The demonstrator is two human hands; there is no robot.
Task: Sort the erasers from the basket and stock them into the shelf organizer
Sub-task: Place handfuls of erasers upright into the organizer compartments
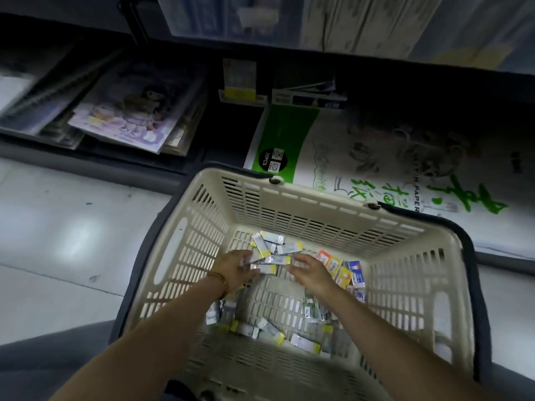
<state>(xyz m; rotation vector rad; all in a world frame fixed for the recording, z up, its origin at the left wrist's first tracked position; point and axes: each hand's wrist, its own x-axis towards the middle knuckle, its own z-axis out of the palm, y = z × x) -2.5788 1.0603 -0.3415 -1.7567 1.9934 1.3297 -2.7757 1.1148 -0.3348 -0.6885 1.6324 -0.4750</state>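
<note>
A cream plastic basket (202,233) with dark handles stands on the floor below me, and both my arms reach into it. Several white-and-yellow wrapped erasers (278,246) lie piled at its far end. My left hand (236,269) grips a few of these wrapped erasers at the pile's left edge. Just right of the pile, my right hand (311,272) hovers with fingers spread and relaxed, holding nothing. Orange, yellow and blue boxed erasers (344,272) lie against the right wall. More white-and-yellow erasers (304,341) are scattered near the basket's near end. No shelf organizer can be made out.
A low dark shelf runs behind the basket. It holds a large sketch-paper pack (376,157) with green print, a stack of notebooks (127,117) at left, and small boxes (240,82) further back. Pale tiled floor (72,227) lies to the left.
</note>
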